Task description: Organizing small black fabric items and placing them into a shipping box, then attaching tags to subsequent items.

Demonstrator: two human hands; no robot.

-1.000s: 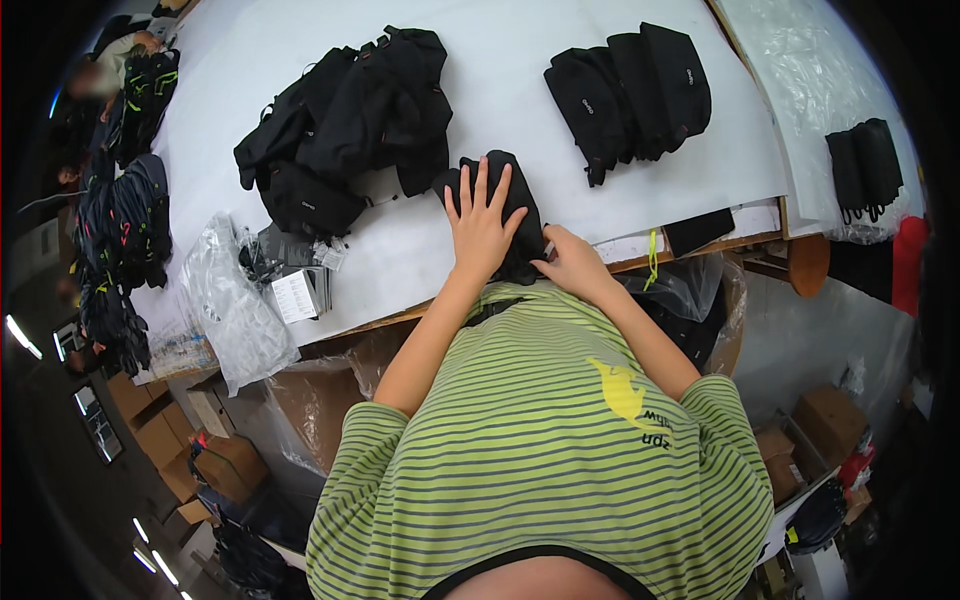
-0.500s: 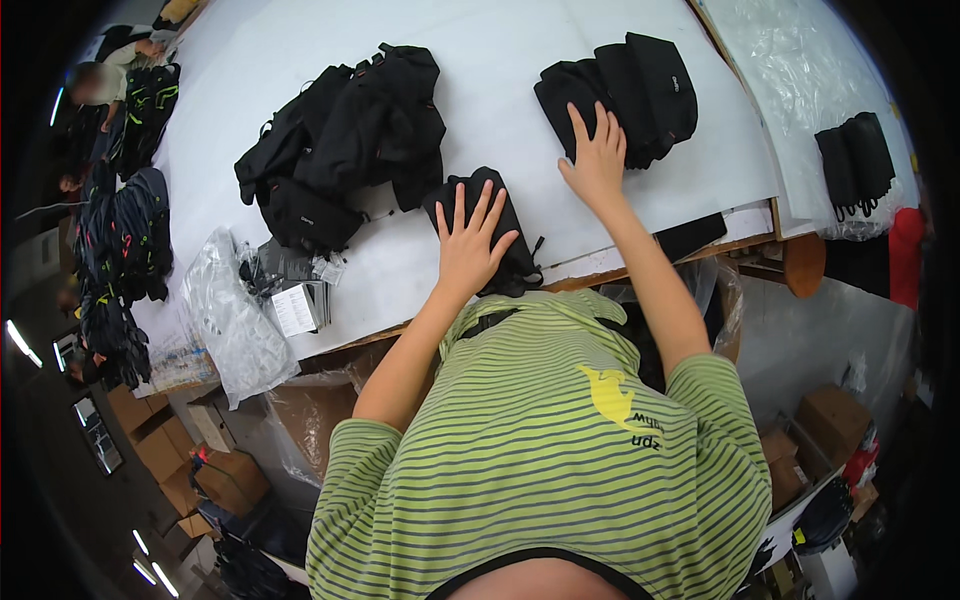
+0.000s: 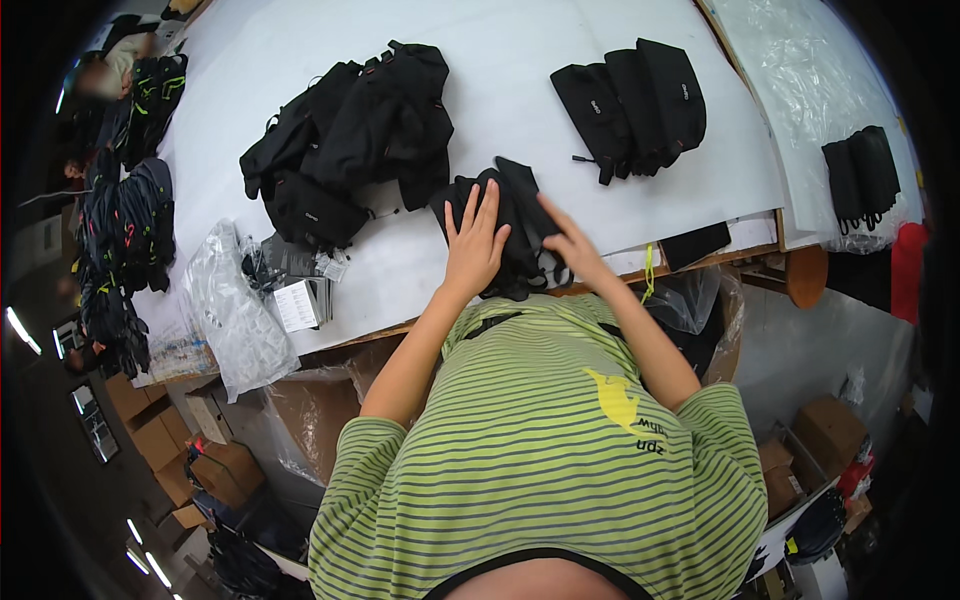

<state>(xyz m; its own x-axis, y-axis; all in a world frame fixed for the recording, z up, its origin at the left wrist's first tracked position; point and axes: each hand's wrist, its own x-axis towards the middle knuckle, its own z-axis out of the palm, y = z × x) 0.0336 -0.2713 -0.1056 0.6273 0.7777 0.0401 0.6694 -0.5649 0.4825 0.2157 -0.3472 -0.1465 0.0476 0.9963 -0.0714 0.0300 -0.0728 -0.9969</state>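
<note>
A soft black fabric pouch (image 3: 515, 265) lies at the near edge of the white table, right in front of me. My left hand (image 3: 473, 248) rests on it with fingers stretched out flat. Along its right side, a dark strip of the fabric (image 3: 520, 190) stands partly raised. My right hand (image 3: 578, 250) is against that right side, its fingers smeared by motion, so whether they grip the fabric cannot be told. Farther right on the table, several black pouches (image 3: 645, 115) lie overlapped in a row, with no hand on them.
A heap of black bags (image 3: 365, 135) lies to the left. Nearer are dark cards with a white label (image 3: 295, 307) and a clear plastic bag (image 3: 235, 320). More black pouches (image 3: 862, 175) sit on plastic sheeting at the far right. Cardboard boxes (image 3: 228, 470) stand below left.
My right hand has left the pouches at the right and come back to the near pouch's right side. A strip of fabric now stands up there. My left hand stays on the near pouch.
</note>
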